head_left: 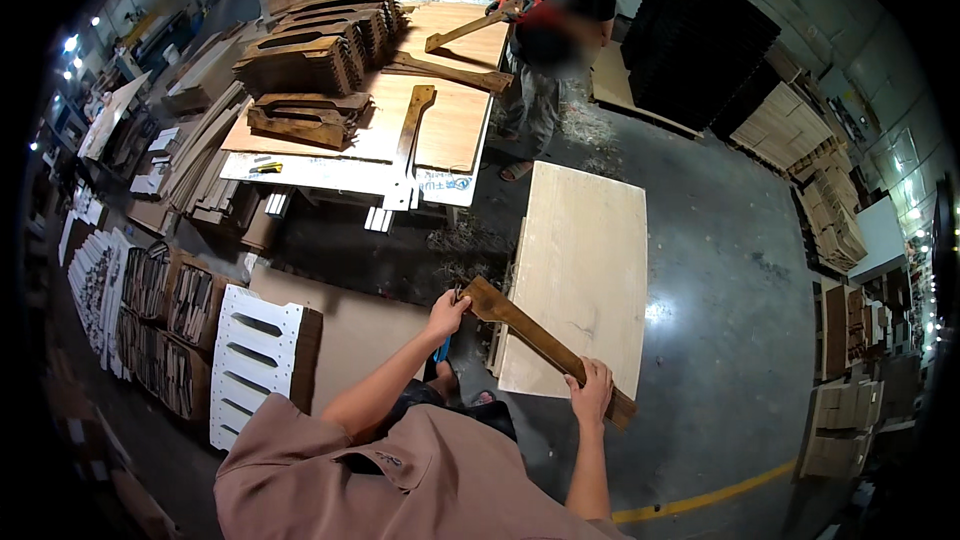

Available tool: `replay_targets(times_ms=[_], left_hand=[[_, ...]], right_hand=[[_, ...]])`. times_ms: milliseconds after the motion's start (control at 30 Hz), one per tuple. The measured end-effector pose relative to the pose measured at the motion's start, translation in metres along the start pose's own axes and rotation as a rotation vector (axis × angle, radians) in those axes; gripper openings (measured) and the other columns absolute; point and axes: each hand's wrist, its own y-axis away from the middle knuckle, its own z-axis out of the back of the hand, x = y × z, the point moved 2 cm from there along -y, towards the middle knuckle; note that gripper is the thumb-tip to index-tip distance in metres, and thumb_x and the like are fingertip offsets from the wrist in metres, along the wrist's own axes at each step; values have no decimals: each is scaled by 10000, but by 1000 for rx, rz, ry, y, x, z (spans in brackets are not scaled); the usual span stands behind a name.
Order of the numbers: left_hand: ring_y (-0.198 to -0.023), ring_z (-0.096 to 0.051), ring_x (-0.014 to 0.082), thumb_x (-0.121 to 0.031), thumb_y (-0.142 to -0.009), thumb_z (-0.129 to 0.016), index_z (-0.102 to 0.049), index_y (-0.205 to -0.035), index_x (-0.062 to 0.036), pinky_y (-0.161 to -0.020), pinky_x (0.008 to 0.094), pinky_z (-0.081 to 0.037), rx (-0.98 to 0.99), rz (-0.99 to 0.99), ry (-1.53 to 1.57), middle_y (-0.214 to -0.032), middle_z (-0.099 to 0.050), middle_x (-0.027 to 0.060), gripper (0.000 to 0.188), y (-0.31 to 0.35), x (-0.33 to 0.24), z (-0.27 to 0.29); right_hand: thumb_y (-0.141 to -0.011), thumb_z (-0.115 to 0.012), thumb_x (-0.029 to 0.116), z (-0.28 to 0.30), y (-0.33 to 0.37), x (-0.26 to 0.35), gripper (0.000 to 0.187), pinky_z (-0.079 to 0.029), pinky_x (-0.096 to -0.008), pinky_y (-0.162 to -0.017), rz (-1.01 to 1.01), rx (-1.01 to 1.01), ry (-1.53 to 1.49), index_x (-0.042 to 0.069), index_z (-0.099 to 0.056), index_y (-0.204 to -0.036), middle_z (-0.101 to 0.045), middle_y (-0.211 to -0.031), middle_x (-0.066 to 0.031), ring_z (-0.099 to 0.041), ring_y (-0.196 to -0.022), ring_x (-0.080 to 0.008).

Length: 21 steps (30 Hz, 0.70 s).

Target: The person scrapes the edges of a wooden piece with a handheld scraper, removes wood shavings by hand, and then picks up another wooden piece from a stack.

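Observation:
A long, brown-stained wooden slat point(540, 337) with wider, shaped ends slants across in front of me, over a stack of pale boards point(580, 250). My left hand point(448, 314) is closed on its upper left end. Near the lower right end, my right hand point(592, 390) grips it with the fingers over its edge. A small dark item shows by my left fingertips, too small to name. On the workbench point(330, 172) ahead lies a similar slat point(416, 130), its near end at the bench edge.
Stacked brown slats point(295, 62) cover the bench's far left, with a yellow utility knife point(266, 168) near its front edge. A co-worker point(560, 30) stands at its right side, by another slat point(470, 32). White slotted panels point(255, 355) stand at my left; dark stacks point(700, 50) rise far right.

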Motion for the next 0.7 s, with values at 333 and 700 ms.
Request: replay_targets(times_ms=[333, 700], left_hand=[[-894, -666, 184, -290, -1114, -716, -748, -1162, -34, -806, 388, -499, -15, 43, -125, -1013, -756, 63, 262, 25, 20, -30], [-1058, -768, 459, -438, -1092, -682, -706, -1399, -86, -905, 555, -593, -11, -89, -469, -1087, -805, 252, 468, 38, 14, -25]], right_hand=[[-984, -840, 324, -9, 22, -46, 581, -397, -550, -1246, -37, 32, -2, 139, -641, -1497, -530, -1489, -123, -462, -1465, -380], [-1035, -762, 478, -28, 26, -43, 598, -292, -605, -1304, -54, -54, 53, 147, -616, -1511, -481, -1576, -135, -374, -1548, -394]])
